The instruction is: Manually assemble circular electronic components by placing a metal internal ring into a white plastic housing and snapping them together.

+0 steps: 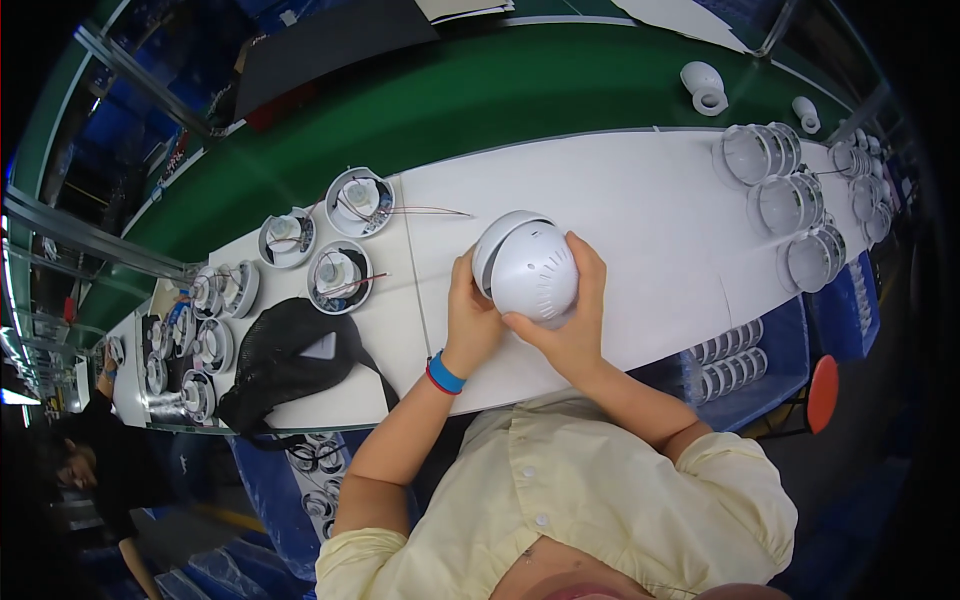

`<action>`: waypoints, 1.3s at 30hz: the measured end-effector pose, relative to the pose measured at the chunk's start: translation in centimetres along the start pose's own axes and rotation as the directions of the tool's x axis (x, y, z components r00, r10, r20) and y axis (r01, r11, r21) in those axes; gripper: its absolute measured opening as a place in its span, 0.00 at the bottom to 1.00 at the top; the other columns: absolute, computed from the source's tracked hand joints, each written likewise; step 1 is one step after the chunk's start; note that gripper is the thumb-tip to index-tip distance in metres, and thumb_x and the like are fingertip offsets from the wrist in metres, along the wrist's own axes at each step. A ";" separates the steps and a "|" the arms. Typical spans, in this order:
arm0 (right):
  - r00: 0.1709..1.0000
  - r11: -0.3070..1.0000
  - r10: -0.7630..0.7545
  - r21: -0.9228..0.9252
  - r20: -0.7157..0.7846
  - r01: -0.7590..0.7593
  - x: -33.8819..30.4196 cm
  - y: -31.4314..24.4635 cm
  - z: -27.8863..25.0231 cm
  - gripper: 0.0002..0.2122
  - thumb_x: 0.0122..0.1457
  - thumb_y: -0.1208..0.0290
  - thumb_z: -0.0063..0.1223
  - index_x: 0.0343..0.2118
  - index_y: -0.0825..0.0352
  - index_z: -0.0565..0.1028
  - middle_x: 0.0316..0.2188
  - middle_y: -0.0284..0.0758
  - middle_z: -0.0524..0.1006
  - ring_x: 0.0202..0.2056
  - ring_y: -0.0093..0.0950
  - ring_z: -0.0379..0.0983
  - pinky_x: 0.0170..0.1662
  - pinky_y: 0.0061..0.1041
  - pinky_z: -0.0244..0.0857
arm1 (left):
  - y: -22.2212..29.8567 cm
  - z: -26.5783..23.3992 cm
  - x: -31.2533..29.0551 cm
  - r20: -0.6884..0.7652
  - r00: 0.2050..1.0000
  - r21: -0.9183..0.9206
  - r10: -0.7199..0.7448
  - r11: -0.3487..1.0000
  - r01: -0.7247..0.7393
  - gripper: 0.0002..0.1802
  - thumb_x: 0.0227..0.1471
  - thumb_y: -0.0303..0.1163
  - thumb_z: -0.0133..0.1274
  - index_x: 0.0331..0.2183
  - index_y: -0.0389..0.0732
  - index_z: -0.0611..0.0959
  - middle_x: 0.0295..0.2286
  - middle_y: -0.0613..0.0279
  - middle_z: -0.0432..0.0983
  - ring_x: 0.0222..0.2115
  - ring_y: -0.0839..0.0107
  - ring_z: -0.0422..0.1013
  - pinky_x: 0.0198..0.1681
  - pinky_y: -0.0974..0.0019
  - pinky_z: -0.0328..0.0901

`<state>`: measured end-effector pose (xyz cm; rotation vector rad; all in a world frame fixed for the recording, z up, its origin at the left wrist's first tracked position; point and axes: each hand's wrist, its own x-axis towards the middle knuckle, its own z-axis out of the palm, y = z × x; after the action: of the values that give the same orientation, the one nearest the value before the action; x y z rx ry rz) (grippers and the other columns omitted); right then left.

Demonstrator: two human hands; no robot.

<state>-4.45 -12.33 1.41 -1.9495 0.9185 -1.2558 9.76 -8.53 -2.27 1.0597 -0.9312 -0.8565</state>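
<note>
Between my two hands is a white round camera housing (535, 272), a dome with small slots and a rounded shell behind it, held over the white tabletop. A dark gap shows between dome and shell on its left side. My left hand (474, 312), with a blue and red band on the wrist, grips the shell's left side. My right hand (575, 325) wraps the lower right side, its thumb on the dome's lower edge. Left of my hands, a white bowl-shaped housing (341, 276) with a circuit board and wires inside lies on the table.
More wired housings (360, 203) lie at the left, near a black bag (290, 355). Clear ring-shaped covers (790, 205) stand in stacks at the right. A green conveyor belt (560, 85) runs behind the table, bearing white housings (704, 88). Blue bins (785, 355) flank me; a co-worker (100, 460) is at far left.
</note>
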 end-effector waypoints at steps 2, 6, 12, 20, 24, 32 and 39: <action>0.998 0.999 -0.031 0.038 -0.047 0.033 0.1 -0.2 0.1 0.47 0.38 0.66 0.73 0.62 0.68 0.55 0.57 0.46 0.57 0.57 0.43 0.57 0.58 0.41 0.57 | 0.1 -0.1 0.1 0.034 0.999 -0.026 0.004 1.000 -0.003 0.39 0.44 0.16 0.60 0.58 0.37 0.64 0.52 0.55 0.65 0.54 0.66 0.65 0.57 0.62 0.61; 0.990 0.989 -0.081 0.113 -0.113 0.094 -0.1 0.6 0.6 0.47 0.38 0.66 0.73 0.62 0.69 0.55 0.57 0.45 0.55 0.58 0.43 0.56 0.58 0.39 0.57 | 1.2 0.3 0.1 0.024 0.988 -0.164 -0.155 0.974 0.157 0.42 0.44 0.15 0.60 0.59 0.38 0.61 0.57 0.56 0.60 0.57 0.66 0.60 0.58 0.60 0.61; 0.989 0.990 -0.143 -0.005 -0.034 0.143 1.2 -0.1 0.0 0.47 0.40 0.64 0.71 0.62 0.70 0.53 0.55 0.43 0.57 0.57 0.38 0.57 0.59 0.37 0.54 | 1.4 -0.1 -0.1 0.162 0.986 -0.114 -0.045 0.991 0.064 0.47 0.45 0.13 0.56 0.63 0.39 0.54 0.58 0.53 0.59 0.60 0.64 0.56 0.61 0.59 0.57; 0.976 0.965 -0.218 0.140 -0.025 0.220 -1.2 2.0 2.1 0.39 0.57 0.51 0.53 0.62 0.73 0.52 0.58 0.47 0.55 0.58 0.40 0.55 0.62 0.37 0.50 | 3.3 0.2 -0.3 0.251 0.958 -0.451 -0.137 0.859 0.241 0.39 0.62 0.54 0.38 0.65 0.41 0.52 0.59 0.54 0.59 0.60 0.63 0.58 0.62 0.57 0.55; 0.973 0.970 -0.231 0.075 -0.004 0.231 0.3 1.6 2.1 0.36 0.59 0.53 0.51 0.62 0.73 0.53 0.58 0.47 0.56 0.58 0.40 0.55 0.62 0.37 0.48 | 4.5 1.1 0.6 0.090 0.951 -0.525 -0.295 0.798 0.297 0.41 0.62 0.63 0.28 0.63 0.41 0.59 0.56 0.55 0.64 0.57 0.62 0.62 0.61 0.58 0.57; 0.876 0.932 0.154 0.226 0.458 -0.282 6.0 0.7 0.2 0.33 0.58 0.63 0.55 0.62 0.69 0.55 0.57 0.47 0.61 0.59 0.39 0.59 0.61 0.35 0.54 | 4.4 0.1 4.4 0.140 0.858 -0.567 -0.494 0.670 0.479 0.40 0.62 0.64 0.29 0.56 0.39 0.69 0.52 0.53 0.69 0.54 0.61 0.66 0.59 0.56 0.60; 0.913 0.982 0.009 0.167 0.408 -0.084 5.3 1.5 -0.1 0.35 0.57 0.60 0.58 0.63 0.69 0.54 0.57 0.49 0.61 0.60 0.42 0.59 0.61 0.36 0.54 | 4.4 0.3 3.7 0.186 0.866 -0.592 -0.464 0.650 0.476 0.40 0.62 0.63 0.27 0.56 0.38 0.68 0.52 0.52 0.69 0.54 0.61 0.67 0.57 0.55 0.63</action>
<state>-3.28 -17.57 2.84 -1.9276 0.6116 -0.8252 11.41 -10.82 2.78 0.6978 -0.3051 -1.4928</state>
